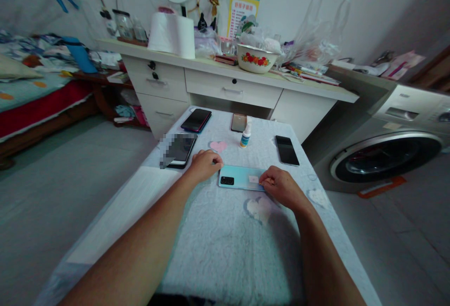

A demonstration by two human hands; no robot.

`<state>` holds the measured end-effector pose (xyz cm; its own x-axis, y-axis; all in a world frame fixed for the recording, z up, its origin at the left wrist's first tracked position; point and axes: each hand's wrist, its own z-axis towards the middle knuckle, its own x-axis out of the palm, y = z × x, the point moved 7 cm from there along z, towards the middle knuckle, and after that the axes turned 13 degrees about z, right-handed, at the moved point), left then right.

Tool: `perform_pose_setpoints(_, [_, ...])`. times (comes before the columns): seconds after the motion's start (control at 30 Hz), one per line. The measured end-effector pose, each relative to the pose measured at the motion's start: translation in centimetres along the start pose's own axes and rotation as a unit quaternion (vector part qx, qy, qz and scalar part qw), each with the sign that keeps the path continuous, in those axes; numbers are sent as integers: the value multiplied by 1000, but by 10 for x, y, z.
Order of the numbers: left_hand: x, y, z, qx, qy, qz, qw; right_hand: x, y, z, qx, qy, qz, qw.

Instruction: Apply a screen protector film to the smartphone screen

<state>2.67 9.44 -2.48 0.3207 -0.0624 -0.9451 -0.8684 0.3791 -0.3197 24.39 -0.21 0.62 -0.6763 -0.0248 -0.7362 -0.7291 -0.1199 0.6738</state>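
A light blue phone (240, 177) lies face down on the cloth-covered table (218, 245), camera end to the left. My left hand (205, 164) rests curled at its left end, fingertips touching the top corner. My right hand (283, 187) is curled at the phone's right end, fingers pinched at its lower edge beside a small white sticker (253, 179). What the fingers pinch is too small to make out.
Further back on the table lie several other phones: (196, 120), (239, 122), (287, 150) and a blurred one (178, 150). A small white bottle (245, 136) and a pink heart patch (218, 146) sit between them. A desk (228, 85) stands behind, a washing machine (386, 156) right, a bed (35, 95) left.
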Motion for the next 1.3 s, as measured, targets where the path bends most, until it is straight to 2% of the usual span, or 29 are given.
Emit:
perform_pose_setpoints(0.33, [1, 0, 1, -1, 2, 2, 1000, 9, 12, -1, -46, 19, 17, 999])
perform_pose_setpoints(0.7, [1, 0, 0, -10, 8, 8, 1000, 2, 7, -3, -17, 28, 6, 999])
perform_pose_setpoints(0.93, [1, 0, 1, -5, 2, 3, 1000, -5, -4, -2, 21, -12, -26, 999])
perform_pose_setpoints(1.3, [2, 1, 1, -4, -2, 7, 1000, 6, 2, 8, -17, -78, -49, 996])
